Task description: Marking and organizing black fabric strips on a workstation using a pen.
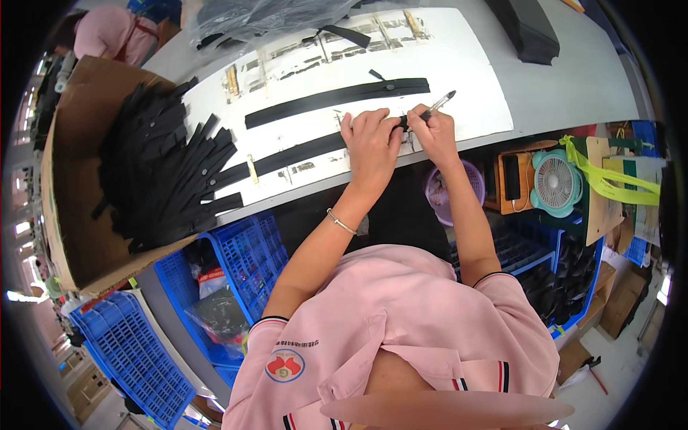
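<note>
My left hand point(371, 143) lies flat with spread fingers on a long black strap point(287, 156) that stretches across a white board point(473, 86). Just to its right, my right hand point(432, 132) grips a pen point(438, 104) whose tip meets the strap's right end. A second black strap point(337, 100) with a small stud lies parallel above the first one.
A heap of black straps point(161, 168) rests on a cardboard sheet point(72, 236) at the left. Blue crates point(244, 258) stand under the table. A small teal fan point(555, 183) and a purple basket point(469, 179) sit at the right. Another person in pink point(107, 32) is at the far left.
</note>
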Motion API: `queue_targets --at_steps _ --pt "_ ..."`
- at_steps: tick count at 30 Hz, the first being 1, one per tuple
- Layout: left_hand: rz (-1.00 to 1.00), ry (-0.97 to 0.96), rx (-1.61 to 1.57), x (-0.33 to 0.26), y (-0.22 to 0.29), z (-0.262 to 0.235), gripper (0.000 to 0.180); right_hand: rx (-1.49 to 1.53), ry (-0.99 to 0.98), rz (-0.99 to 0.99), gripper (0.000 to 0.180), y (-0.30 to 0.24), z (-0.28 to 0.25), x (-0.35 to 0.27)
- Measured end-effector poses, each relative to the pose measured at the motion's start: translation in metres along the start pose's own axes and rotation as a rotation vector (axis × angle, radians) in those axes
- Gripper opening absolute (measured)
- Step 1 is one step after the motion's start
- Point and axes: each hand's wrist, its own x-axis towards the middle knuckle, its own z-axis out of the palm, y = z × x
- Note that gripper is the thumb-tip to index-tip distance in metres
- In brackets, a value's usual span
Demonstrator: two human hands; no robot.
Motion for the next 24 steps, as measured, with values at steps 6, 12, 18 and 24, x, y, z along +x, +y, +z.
queue_targets --at_steps 6,12,18,24 --pt "0.011 -0.020 0.141 -0.009 0.001 -0.009 0.034 0.248 0.020 0.185 0.021 0.006 -0.004 -0.004" --pt "-0.038 -0.169 0.145 -0.023 -0.004 -0.024 0.044 0.306 0.255 0.167 0.024 0.007 -0.005 -0.014" --pt "0.031 -0.128 0.140 0.043 -0.046 -0.014 0.049 0.253 0.258 0.200 0.026 -0.004 -0.003 -0.008" --pt "-0.062 -0.125 0.016 0.024 -0.068 -0.063 0.043 0.272 0.266 0.202 0.023 0.002 -0.002 -0.008"
